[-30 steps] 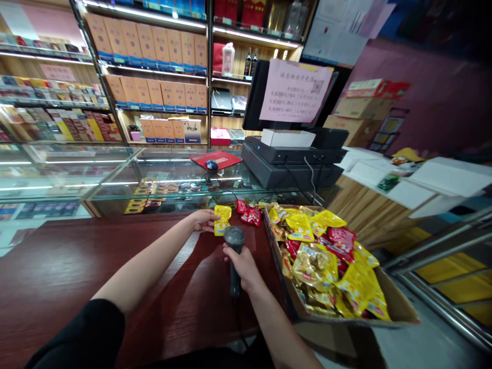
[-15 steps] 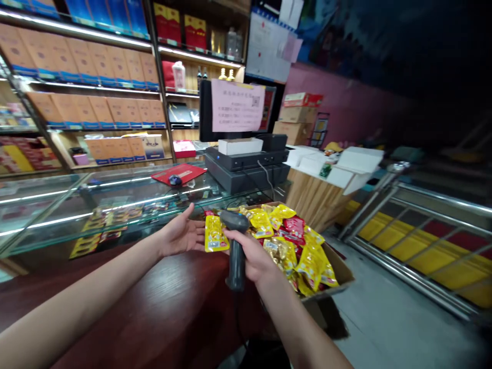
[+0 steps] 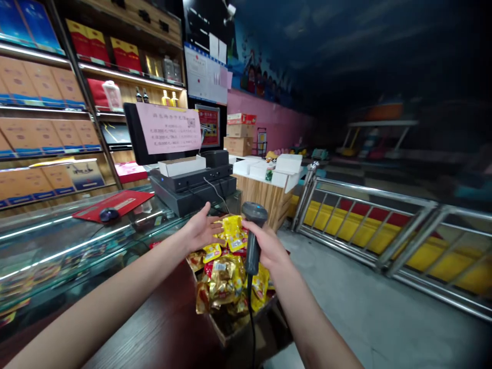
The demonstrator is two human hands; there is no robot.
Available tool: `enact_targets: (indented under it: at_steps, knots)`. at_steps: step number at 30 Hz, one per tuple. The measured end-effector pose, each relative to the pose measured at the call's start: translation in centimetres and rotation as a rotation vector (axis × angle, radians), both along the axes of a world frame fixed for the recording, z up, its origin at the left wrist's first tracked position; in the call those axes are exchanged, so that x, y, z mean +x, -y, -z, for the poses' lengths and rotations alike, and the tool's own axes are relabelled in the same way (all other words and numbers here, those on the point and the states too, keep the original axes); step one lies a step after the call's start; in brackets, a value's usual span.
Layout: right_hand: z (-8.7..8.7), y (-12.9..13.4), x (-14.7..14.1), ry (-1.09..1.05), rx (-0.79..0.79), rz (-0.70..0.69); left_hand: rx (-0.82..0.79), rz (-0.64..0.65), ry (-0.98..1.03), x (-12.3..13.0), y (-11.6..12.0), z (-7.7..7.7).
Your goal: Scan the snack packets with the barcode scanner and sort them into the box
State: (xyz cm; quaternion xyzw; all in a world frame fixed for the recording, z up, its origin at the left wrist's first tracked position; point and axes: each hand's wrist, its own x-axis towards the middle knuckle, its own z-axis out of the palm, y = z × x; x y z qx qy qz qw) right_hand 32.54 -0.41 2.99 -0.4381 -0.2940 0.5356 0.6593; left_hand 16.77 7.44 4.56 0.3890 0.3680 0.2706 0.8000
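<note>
In my right hand is a dark barcode scanner, its handle upright and a cable hanging from the bottom. My left hand is open, palm turned inward and fingers stretched toward a yellow snack packet. That packet stands out above the others, between my left fingertips and the scanner; I cannot tell whether either hand holds it. Below both hands, a cardboard box is heaped with yellow, red and gold packets, among them a gold packet with a barcode label.
The box adjoins a dark red tabletop. Left of it runs a glass counter bearing a red folder and a computer mouse. A monitor with a pink notice stands behind. Metal railings line the right side.
My view has swung right, and both hands are now over the box instead of at its left edge. The scanner and the yellow packet have shifted over the heap too.
</note>
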Motion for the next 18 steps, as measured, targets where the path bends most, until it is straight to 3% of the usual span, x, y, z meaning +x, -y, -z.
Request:
enact_targets:
  at_steps: [4,9,14,18]
  knots:
    - [0.9,-0.2,0.8,-0.011,-0.025,0.057,0.008,-0.031,-0.044,-0.9,-1.4,1.2]
    - [0.4,0.5,-1.0,0.007,0.012,0.019,0.006,-0.134,-0.049,-6.0,-2.0,1.6]
    - [-0.5,1.5,-5.8,0.033,-0.013,-0.074,0.018,-0.361,-0.102,-13.0,-2.4,2.5]
    - [1.8,1.4,-12.3,-0.014,-0.091,-0.174,0.094,-0.485,-0.261,-16.6,-1.8,5.4]
